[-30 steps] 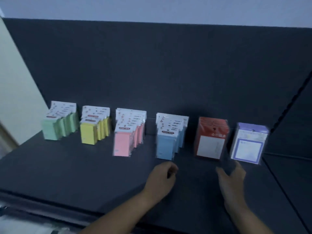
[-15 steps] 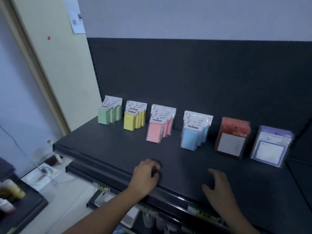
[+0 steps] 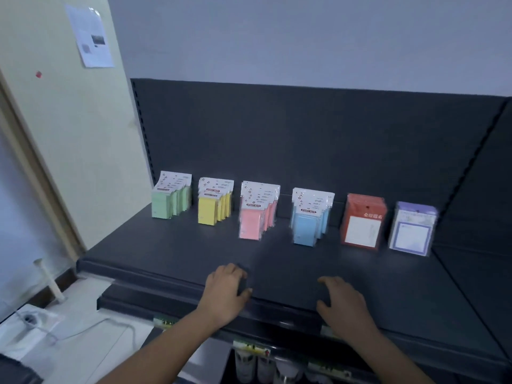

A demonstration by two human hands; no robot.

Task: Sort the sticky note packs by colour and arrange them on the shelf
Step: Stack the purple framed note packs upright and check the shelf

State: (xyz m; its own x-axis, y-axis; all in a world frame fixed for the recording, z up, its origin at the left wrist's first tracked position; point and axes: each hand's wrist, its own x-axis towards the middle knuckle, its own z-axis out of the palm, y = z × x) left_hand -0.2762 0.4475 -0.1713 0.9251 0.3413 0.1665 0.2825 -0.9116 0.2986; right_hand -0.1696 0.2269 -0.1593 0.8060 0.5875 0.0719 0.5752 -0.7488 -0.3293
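Six colour groups of sticky note packs stand upright in one row on the shelf (image 3: 194,250), faces toward the camera. Landmark: blue packs (image 3: 309,221), roughly mid-row.

Left of the blue packs, across a gap, are the pink packs (image 3: 256,217). Further left are the yellow packs (image 3: 213,209), and furthest left the green packs (image 3: 170,202). Right of the blue packs are the red packs (image 3: 363,221), then the purple packs (image 3: 412,231) just beside them, furthest right. Green, yellow, pink and blue each sit several deep, one behind the other, with white header cards on top. Red and purple are wider, with a white square on the front; can't tell how many deep. Each group is one colour and stands apart from its neighbours.

Left hand (image 3: 225,292): in front of the blue packs and to their left, at the shelf's front edge, well apart from them. Grip together, fingers curled under, nothing visible in it.

Right hand (image 3: 343,303): in front of the blue packs, slightly right, palm down on the shelf. Grip apart, fingers spread, holding nothing.

Behind the blue packs is a dark back panel (image 3: 304,134). Far up-left of them a paper sheet (image 3: 90,37) hangs on the wall. Below and in front of them, bottles (image 3: 257,367) sit under the shelf.
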